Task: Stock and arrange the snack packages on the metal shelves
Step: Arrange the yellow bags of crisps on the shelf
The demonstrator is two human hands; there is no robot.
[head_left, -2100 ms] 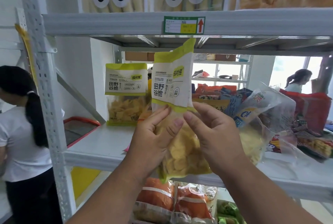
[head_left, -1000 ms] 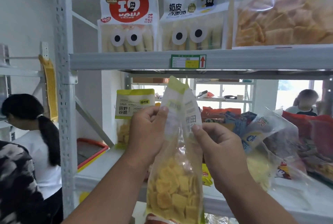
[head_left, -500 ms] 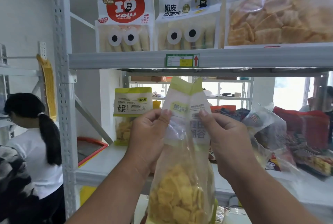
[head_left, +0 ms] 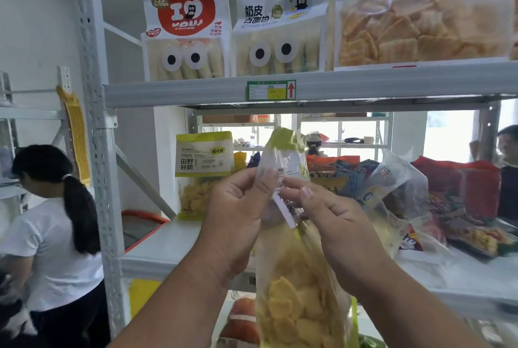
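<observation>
Grey metal shelves (head_left: 308, 89) frame a stockroom where a chip bag (head_left: 297, 286) hangs mid-air before the middle shelf (head_left: 168, 249), pinched at its crumpled top by the left hand (head_left: 238, 216) and right hand (head_left: 330, 221). Light, soft and crinkly, with breakable chips, it seems best held by the sealed top. A matching bag (head_left: 203, 174) stands just behind; bread packs (head_left: 186, 28) sit above.

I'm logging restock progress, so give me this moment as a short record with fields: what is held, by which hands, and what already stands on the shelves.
held: yellow chip bag, turned edge-on
left hand: pinches the bag's top
right hand: pinches the bag's top
middle shelf: matching bag upright at left
top shelf: two googly-eye bread packs
</observation>
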